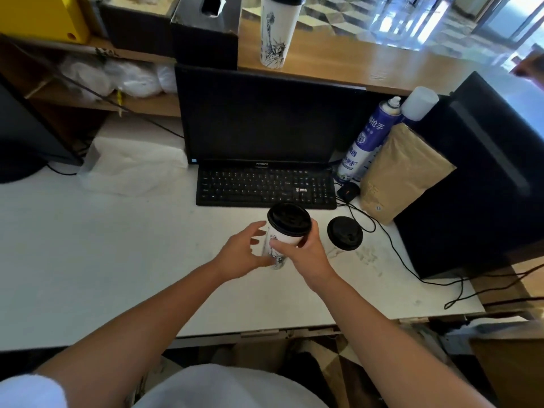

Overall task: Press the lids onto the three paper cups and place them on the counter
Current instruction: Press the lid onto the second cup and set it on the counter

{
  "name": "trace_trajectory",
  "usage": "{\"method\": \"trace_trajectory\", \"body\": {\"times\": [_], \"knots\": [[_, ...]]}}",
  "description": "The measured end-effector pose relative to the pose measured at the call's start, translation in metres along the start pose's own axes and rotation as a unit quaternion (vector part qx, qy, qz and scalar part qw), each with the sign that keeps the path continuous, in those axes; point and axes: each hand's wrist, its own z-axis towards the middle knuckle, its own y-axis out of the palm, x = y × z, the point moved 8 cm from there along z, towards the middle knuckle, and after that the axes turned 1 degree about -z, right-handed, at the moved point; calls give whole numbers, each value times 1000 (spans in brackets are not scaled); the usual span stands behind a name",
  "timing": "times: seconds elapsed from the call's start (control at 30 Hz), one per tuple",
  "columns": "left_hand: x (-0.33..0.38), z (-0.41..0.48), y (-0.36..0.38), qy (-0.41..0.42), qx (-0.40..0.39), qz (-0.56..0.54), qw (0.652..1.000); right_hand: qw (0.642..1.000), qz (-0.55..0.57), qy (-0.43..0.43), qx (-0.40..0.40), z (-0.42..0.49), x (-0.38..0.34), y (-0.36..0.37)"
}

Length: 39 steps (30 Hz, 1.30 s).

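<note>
- The right hand [306, 254] has its grip clamped around a lidded paper cup [282, 240], thumb across the near side and fingers behind it.
- That cup wears a black lid [289, 218] and tilts with its lid away from the person; whether its base touches the white bench [117, 260] cannot be told.
- The left hand [244, 254] sits just left of the held cup, its grip apart, fingers spread and curled toward the cup wall; contact cannot be told.
- To the right of the right grip, a second lidded cup [344, 234] stands on the bench, apart from both hands.
- Beyond the grips lies a black keyboard [265, 187], with a dark monitor [259, 119] behind it.
- Right of the keyboard lean a brown paper bag [403, 175] and a blue spray can [365, 139].
- Farthest away, on the raised wooden counter [382, 66], stands a third lidded cup [278, 30], upright, well apart from both grips.
</note>
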Motion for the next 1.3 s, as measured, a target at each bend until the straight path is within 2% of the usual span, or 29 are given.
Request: {"method": "trace_trajectory", "body": {"times": [0.4,0.5,0.57,0.87,1.07,1.3], "knots": [[98,41,-16,93,52,-18,994,996,-30,-55,-63,38,-64,-44],[118,53,-30,104,60,-14,993,992,-57,-94,-56,49,-96,-44],[172,82,-26,134,110,-2,985,984,-82,-149,-60,77,-139,-83],[265,107,-65,201,199,-13,959,960,-123,-250,-40,122,-235,-100],[298,136,-85,197,273,7,942,954,-129,-269,-16,163,-275,-104],[313,181,-106,206,277,18,938,950,-139,-281,-13,208,-303,-105]]}}
